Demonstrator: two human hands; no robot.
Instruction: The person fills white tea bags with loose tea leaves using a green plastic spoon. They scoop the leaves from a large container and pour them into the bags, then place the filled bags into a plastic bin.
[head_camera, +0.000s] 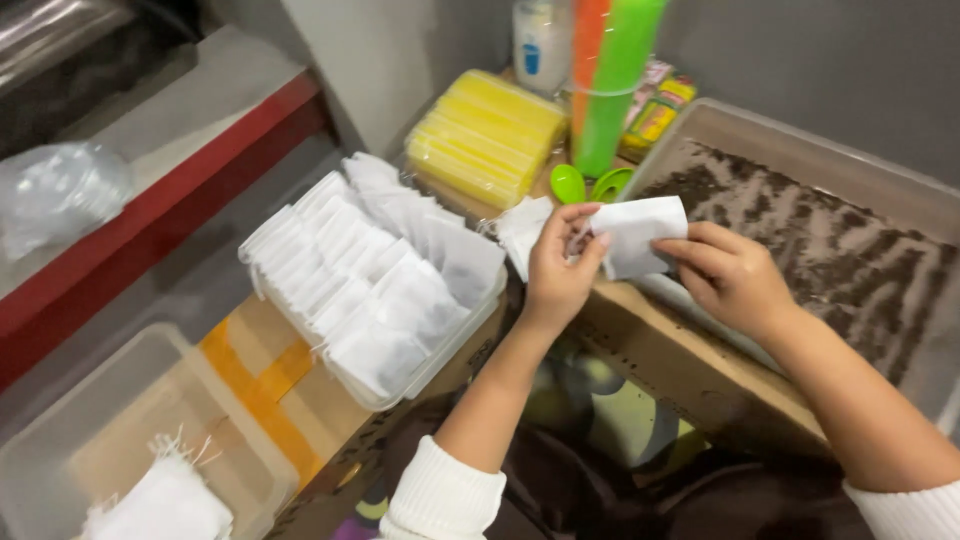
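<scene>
White filter pouches (370, 270) stand packed in a clear tray (455, 345), a yellow plastic-wrapped pack (485, 135) behind (label colours only, unreadable). Above a tray of dark loose material (850, 250), the left hand (560, 270) and right hand (735, 275) both pinch one white pouch (640, 230), fingers curled.

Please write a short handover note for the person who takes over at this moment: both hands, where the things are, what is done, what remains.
Left hand and right hand: both hold one small white bag above the tray of dark loose material.
Done: rows of white bags stand in the clear container.
Left: the held bag looks flat, apparently not yet filled. Green scoops lie behind it.
</scene>
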